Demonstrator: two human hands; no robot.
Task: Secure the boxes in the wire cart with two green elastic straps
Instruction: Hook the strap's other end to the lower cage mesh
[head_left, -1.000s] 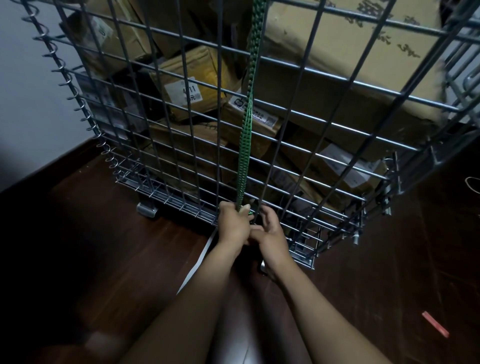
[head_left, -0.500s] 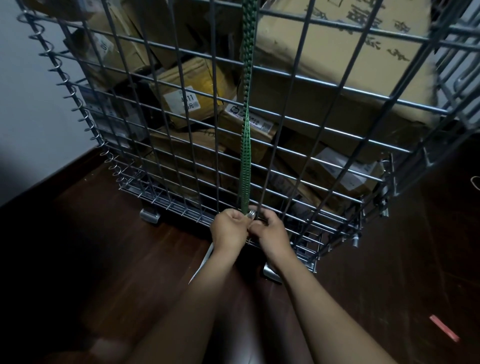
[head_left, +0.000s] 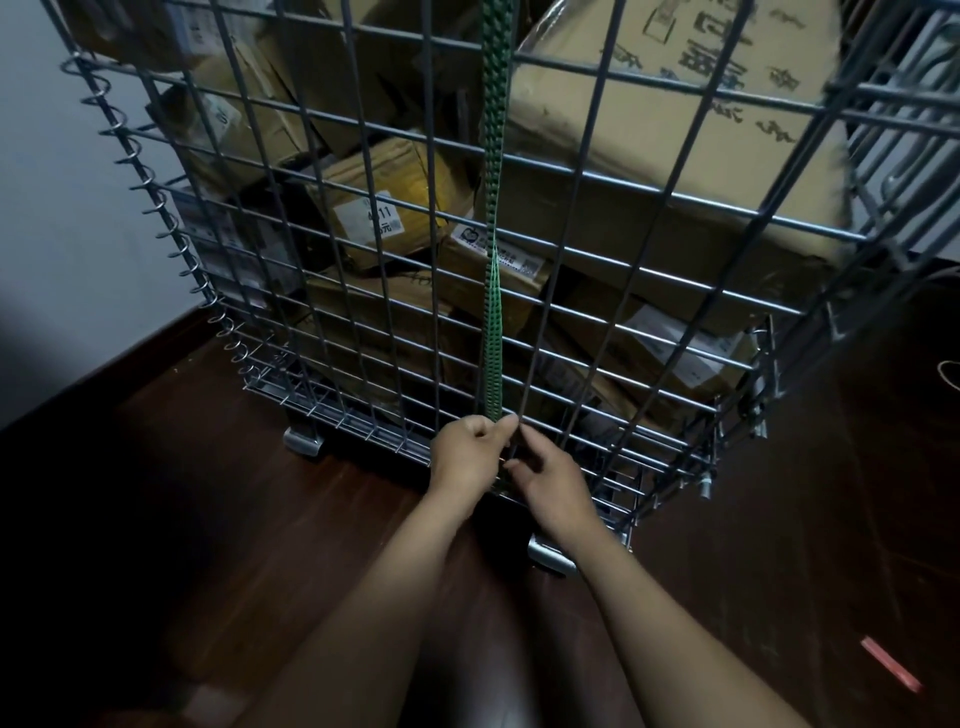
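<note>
A green elastic strap (head_left: 492, 270) runs taut down the outside of the wire cart's front panel (head_left: 597, 249) from the top of the frame. My left hand (head_left: 465, 457) is closed around the strap's bottom end at the lowest wires. My right hand (head_left: 553, 486) sits just right of it with its fingers curled at the lower wires; what it pinches is hidden. Several cardboard boxes (head_left: 670, 171) with shipping labels fill the cart behind the mesh. Only one green strap is visible.
The cart stands on metal feet (head_left: 304, 441) on a dark wooden floor (head_left: 208, 519). A white wall (head_left: 57, 218) lies to the left. A thin red strip (head_left: 891, 671) lies on the floor at the right. More wire framing (head_left: 904, 145) stands at the upper right.
The view has shifted closer and slightly up. My right hand's fingers have drawn down and apart from my left hand, which still grips the strap end.
</note>
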